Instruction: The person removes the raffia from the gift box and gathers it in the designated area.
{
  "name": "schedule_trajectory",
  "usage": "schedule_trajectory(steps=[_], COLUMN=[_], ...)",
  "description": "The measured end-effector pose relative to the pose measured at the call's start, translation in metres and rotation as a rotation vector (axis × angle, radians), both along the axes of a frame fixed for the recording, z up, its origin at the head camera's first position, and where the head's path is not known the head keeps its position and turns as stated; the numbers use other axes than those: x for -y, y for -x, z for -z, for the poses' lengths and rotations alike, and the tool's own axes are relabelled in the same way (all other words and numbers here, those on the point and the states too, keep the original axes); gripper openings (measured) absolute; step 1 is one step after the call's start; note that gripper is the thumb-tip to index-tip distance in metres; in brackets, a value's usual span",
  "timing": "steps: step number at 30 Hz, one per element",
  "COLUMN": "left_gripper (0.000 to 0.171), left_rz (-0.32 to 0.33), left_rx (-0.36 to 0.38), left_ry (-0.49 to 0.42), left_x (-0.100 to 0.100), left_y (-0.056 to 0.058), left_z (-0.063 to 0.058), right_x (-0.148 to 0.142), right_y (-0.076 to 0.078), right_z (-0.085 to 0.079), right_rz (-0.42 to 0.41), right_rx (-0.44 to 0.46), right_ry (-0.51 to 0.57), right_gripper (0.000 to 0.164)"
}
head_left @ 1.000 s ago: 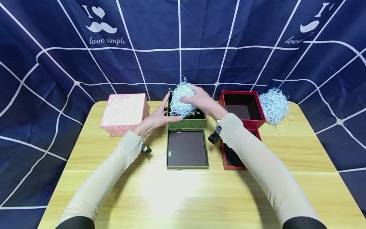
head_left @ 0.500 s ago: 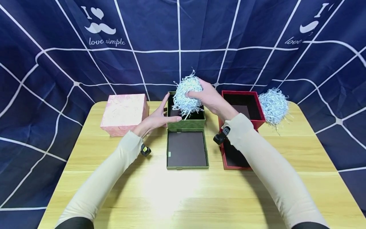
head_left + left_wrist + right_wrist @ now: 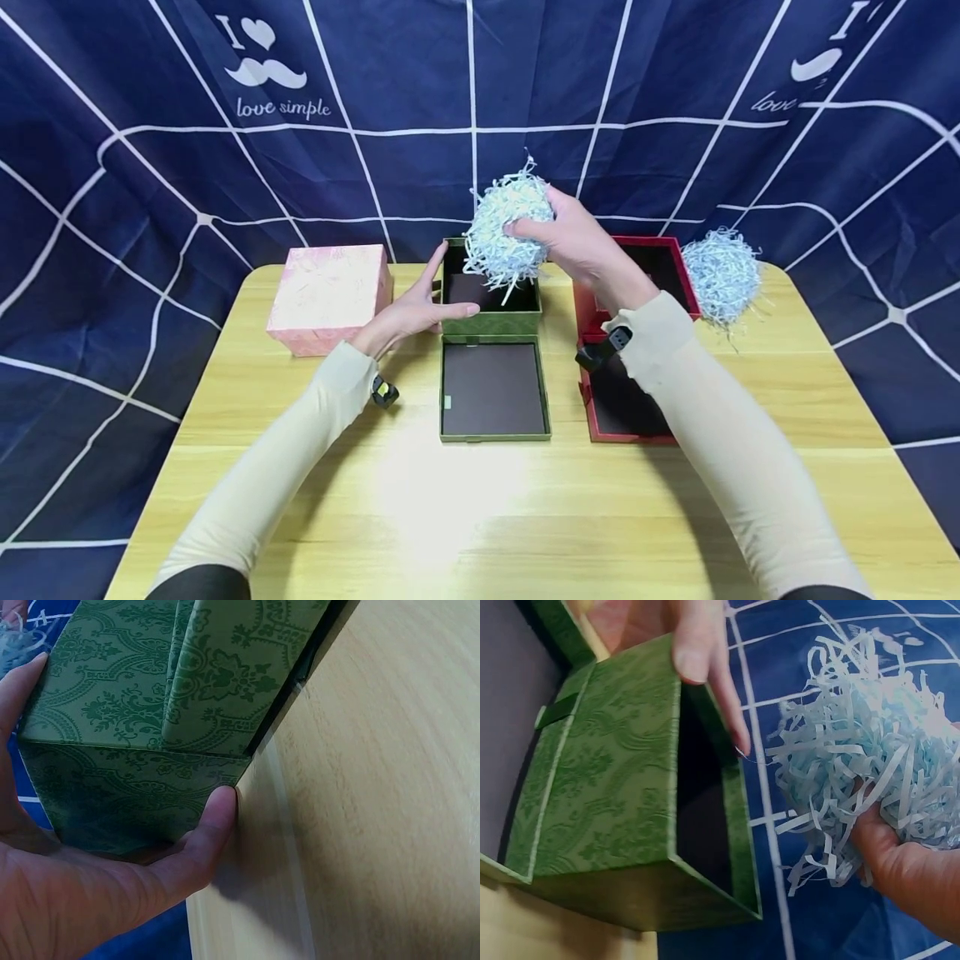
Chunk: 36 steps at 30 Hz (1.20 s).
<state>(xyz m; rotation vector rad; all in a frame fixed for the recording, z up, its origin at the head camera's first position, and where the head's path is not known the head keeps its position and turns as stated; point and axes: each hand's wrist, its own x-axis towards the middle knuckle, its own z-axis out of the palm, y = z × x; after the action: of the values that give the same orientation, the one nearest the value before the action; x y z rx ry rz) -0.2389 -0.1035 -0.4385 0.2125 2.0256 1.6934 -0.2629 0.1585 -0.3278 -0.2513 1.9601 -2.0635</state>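
My right hand (image 3: 592, 242) grips a fluffy wad of pale blue shredded paper (image 3: 510, 229), held up over the back right of an open green box (image 3: 487, 323). Thumb and fingers sink into the strands in the right wrist view. My left hand (image 3: 412, 315) rests on the box's left end, thumb and index finger spread straight along its rim. In the left wrist view a lower finger (image 3: 217, 810) touches the patterned side wall. The box's dark inside shows in the head view, and its hinged lid (image 3: 495, 388) lies flat in front.
A closed pink box (image 3: 330, 292) stands left of the green one. At the right is an open red box (image 3: 690, 283), its lid (image 3: 626, 404) folded forward, partly hidden by my right arm. Another blue shredded-paper wad (image 3: 722, 279) lies beside it. A navy cloth (image 3: 405, 175) hangs behind.
My right hand has lifted the shredded paper up and to the right, out of the green box's opening, uncovering more of its inside. The left hand stays in place.
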Motion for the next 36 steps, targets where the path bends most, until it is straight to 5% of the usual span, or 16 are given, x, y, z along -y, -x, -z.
schedule_trajectory(steps=[17,36], left_gripper=[0.122,0.12], left_rz=[-0.001,0.028], left_rx=[0.004,0.004], left_ry=[-0.01,0.02], left_x=[0.0,0.002], left_y=[-0.002,-0.004], left_z=[-0.002,0.0], right_x=[-0.049,-0.118], right_y=[-0.012,-0.026], right_z=[-0.02,-0.032], right_rz=[0.063,0.183], right_rx=[-0.052,-0.05], right_ry=[0.042,0.078], right_gripper=[0.048,0.051])
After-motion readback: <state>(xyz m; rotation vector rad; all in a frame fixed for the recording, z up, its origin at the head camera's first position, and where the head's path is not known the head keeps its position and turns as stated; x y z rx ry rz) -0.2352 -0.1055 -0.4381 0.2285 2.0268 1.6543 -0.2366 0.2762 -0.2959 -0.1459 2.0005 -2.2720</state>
